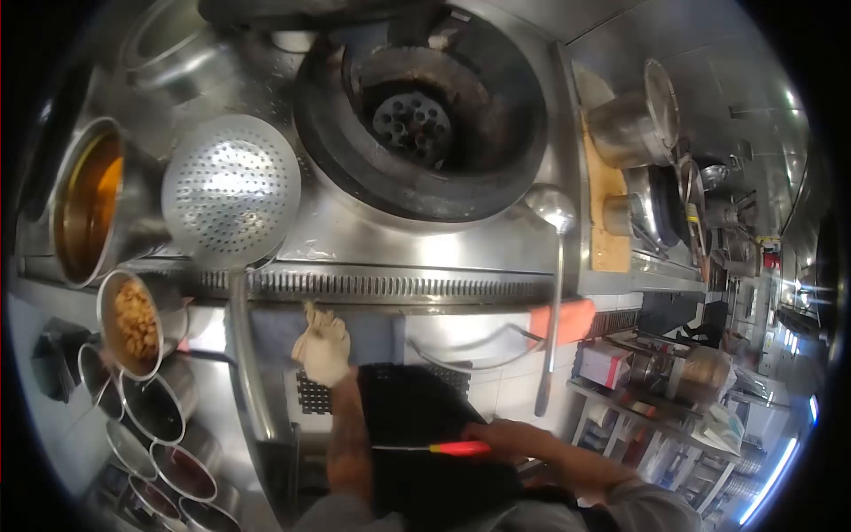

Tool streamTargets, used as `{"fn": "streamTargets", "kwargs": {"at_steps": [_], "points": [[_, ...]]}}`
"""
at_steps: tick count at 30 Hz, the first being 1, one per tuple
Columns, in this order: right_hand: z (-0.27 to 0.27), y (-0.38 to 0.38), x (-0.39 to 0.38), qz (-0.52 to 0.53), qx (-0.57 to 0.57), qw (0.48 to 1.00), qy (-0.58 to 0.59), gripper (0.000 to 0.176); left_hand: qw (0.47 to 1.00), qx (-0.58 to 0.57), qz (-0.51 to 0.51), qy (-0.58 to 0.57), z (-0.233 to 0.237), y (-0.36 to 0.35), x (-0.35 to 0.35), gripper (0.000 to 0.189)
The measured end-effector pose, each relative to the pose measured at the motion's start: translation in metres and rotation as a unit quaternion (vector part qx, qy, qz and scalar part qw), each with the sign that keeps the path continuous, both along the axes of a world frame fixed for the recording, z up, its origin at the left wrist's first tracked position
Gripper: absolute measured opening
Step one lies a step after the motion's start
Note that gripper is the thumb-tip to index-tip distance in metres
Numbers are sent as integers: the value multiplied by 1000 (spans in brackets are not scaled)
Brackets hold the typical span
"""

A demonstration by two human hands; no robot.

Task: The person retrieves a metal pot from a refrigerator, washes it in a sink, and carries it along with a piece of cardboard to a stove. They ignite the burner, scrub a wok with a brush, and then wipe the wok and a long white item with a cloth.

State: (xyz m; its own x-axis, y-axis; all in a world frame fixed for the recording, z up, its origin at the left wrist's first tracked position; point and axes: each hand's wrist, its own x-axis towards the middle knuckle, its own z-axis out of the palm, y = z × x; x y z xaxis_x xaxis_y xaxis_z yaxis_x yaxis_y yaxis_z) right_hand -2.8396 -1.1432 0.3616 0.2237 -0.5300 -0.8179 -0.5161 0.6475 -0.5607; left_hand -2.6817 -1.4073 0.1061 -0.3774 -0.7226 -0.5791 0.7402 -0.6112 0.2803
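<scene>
My left hand (pixel 323 348), in a whitish work glove, is at the stove's front edge with its fingers bunched; what they hold, if anything, is hidden. Behind it a blue-grey cloth (pixel 377 339) hangs along the front. Close to my body, my right hand (pixel 512 445) is closed around the red handle of a tool with a thin metal shaft (pixel 456 449), which points left across my dark apron (pixel 412 408). Beyond the hands lies the wok burner (pixel 412 199), with no wok on its dark ring and no flame showing.
A large perforated skimmer (pixel 232 177) and a pot of orange-brown liquid (pixel 84 213) are at the left. Below them are a pot of brown pieces (pixel 133 328) and several metal containers (pixel 160 403). A ladle (pixel 551 266) overhangs the edge at right, near an orange cloth (pixel 572 321).
</scene>
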Motion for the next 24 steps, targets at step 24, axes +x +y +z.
{"fn": "streamTargets", "kwargs": {"at_steps": [24], "points": [[0, -367, -252, 171, -82, 772, 607, 37, 994, 51, 3, -100, -83, 52, 12, 49]]}}
